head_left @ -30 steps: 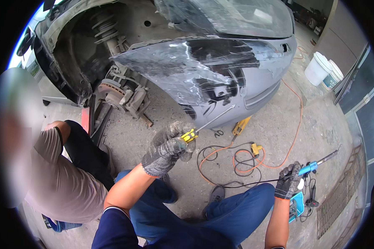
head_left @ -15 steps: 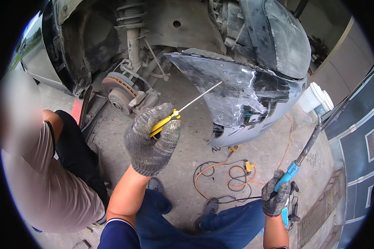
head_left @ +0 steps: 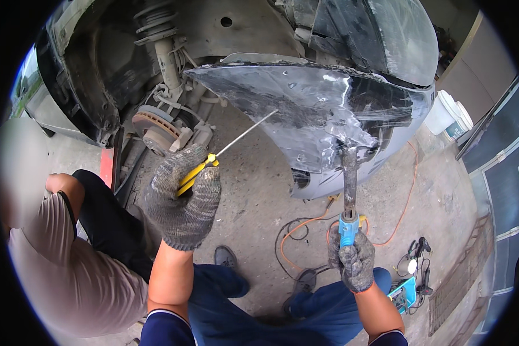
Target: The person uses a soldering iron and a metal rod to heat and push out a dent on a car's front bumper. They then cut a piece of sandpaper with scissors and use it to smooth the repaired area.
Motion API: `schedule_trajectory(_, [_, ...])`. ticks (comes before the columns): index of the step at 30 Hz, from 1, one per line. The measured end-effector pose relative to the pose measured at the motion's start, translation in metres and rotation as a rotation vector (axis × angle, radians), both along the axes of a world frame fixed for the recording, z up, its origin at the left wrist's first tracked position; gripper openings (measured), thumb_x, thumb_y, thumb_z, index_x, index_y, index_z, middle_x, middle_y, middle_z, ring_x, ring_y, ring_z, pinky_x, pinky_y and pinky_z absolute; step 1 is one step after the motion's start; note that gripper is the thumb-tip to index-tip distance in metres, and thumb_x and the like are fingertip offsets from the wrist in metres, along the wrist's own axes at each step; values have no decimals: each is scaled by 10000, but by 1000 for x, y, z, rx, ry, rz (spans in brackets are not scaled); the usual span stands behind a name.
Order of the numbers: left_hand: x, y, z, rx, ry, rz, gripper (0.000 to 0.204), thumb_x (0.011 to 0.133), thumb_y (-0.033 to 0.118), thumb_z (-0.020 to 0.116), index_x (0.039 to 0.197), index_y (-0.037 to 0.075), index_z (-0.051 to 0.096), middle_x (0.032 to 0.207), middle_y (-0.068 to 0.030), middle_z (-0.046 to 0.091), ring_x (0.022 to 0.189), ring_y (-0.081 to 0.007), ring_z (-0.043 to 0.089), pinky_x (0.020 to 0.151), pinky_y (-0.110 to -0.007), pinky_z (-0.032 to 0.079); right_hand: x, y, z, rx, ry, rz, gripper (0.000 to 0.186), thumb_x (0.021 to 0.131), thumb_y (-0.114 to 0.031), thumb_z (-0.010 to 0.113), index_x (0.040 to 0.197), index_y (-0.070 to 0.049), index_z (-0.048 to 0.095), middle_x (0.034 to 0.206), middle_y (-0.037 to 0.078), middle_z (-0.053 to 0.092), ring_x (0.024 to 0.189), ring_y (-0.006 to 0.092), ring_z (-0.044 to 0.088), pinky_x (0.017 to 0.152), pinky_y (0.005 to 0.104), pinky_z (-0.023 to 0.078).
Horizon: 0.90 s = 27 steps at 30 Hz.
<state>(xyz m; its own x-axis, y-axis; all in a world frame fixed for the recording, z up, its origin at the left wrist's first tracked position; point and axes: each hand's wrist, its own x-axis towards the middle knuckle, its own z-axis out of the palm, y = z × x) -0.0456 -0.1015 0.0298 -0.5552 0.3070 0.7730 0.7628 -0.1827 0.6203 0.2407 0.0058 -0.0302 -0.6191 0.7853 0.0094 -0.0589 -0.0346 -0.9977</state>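
A screwdriver [head_left: 191, 179] with a yellow handle and long thin shaft is held in my gloved left hand [head_left: 181, 196]. Its shaft slants up and right, the tip at or just in front of the scraped bumper [head_left: 311, 124]; touching or apart I cannot tell. My gloved right hand [head_left: 354, 262] grips the blue handle of what looks like a hot-air welding gun [head_left: 349, 184]. Its dark metal barrel points away from me, with the nozzle end over the whitish cracked area of the bumper. The bumper is grey and black, and hangs at the car's corner beside a headlight [head_left: 406, 46].
At left a person [head_left: 75, 259] sits close to my left arm. Beyond are a brake disc [head_left: 155, 124] and a strut spring [head_left: 155, 26]. Orange cable [head_left: 412, 179] runs over the floor. White buckets [head_left: 444, 112] stand right, and a blue tray [head_left: 406, 294] lies by my right knee.
My right hand has swung the hot-air gun leftward, from off to the right to the bumper's cracked area. My left hand with the screwdriver sits farther left and slightly lower in view; the view itself has shifted.
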Motion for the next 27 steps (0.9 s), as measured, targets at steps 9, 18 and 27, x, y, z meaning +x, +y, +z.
schedule_trajectory(9, [-5,-4,-6,12,8,35,253,767,-1,741,1012,-27,684,985,-121,694,900,-178,653,855,-311,499,-11,10,-2,20,7,109,431,941,-366,591,1156,6,559,737,-6,533,600,67,489,536,232,417])
schedule_trajectory(18, [-4,-3,-1,46,10,33,242,765,-8,746,1000,-19,687,972,-124,701,891,-185,663,844,-315,505,-23,14,-7,49,-55,70,505,908,-424,617,1144,20,568,731,-6,527,548,76,460,485,235,370])
schedule_trajectory(27, [-3,-5,2,-1,32,8,251,771,5,746,1015,-17,691,968,-113,699,888,-170,655,848,-300,499,-32,20,0,33,-65,76,409,948,-362,583,1115,10,557,696,-19,524,560,65,477,508,229,403])
